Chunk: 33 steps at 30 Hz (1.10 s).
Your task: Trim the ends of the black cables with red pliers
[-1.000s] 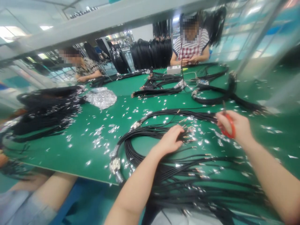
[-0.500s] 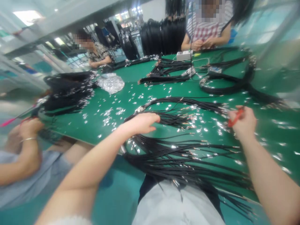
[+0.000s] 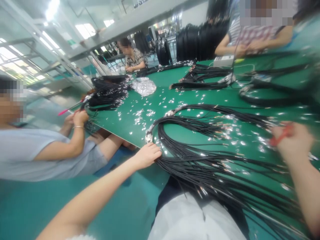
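At the table's near edge my left hand [image 3: 149,155] is closed round a bundle of black cables [image 3: 186,163], just below the silvery connectors [image 3: 149,137]. The bundle fans out to the right in front of me, its stripped, coppery ends loose. On the right my right hand [image 3: 295,141] is blurred and wrapped round a red-handled tool [image 3: 282,135], its kind unclear. A second cable bundle [image 3: 190,124] curves just beyond my left hand, and a third bundle [image 3: 225,111] lies farther back, its loose ends near my right hand.
Small shiny scraps [image 3: 138,113] litter the green table [image 3: 165,96]. A clear plastic bag [image 3: 144,86] and a pile of black cables [image 3: 110,91] lie back left. A person [image 3: 57,146] sits to my left; two others sit across. A white box [image 3: 223,61] stands at the far side.
My left hand has come down and toward me from above the middle bundle to the near bundle, and has closed on it. My right hand still holds the red tool. The view has swung left.
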Each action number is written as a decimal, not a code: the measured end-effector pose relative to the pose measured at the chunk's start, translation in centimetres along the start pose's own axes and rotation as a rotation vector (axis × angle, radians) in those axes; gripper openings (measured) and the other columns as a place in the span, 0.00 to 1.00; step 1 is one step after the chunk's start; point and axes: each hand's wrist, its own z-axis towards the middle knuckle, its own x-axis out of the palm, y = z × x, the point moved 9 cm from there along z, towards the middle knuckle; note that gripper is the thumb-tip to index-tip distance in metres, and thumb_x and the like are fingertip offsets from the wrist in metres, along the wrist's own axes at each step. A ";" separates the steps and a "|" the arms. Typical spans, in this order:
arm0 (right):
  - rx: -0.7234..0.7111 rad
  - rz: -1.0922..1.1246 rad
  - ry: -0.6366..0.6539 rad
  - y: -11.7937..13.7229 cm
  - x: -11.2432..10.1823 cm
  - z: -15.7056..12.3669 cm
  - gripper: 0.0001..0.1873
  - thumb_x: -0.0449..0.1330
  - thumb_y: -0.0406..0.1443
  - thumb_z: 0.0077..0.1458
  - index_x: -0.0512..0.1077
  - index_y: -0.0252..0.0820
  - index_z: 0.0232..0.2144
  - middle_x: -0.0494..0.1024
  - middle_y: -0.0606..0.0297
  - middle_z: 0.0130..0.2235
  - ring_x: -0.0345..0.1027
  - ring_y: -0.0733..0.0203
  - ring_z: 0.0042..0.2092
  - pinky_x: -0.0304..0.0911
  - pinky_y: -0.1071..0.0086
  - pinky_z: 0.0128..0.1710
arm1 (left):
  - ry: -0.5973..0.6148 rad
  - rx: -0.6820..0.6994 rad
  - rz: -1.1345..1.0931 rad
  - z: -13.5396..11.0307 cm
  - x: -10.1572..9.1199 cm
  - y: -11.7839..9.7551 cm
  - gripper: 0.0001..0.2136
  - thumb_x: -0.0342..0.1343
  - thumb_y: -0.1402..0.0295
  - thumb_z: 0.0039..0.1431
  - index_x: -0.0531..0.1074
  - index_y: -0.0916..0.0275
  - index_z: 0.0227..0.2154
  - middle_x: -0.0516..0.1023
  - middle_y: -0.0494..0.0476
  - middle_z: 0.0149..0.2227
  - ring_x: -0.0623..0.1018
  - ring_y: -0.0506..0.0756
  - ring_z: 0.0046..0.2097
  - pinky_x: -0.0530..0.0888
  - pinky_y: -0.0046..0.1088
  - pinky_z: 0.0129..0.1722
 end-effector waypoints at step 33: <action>0.013 0.373 0.176 -3.2 0.9 2.3 0.19 0.60 0.35 0.37 0.65 0.44 0.37 0.70 0.66 0.23 0.65 0.59 0.24 0.61 0.68 0.22 | 0.064 -0.024 -0.078 3.6 -0.7 2.7 0.27 0.48 0.78 0.41 0.59 0.64 0.49 0.71 0.63 0.37 0.71 0.59 0.38 0.66 0.34 0.38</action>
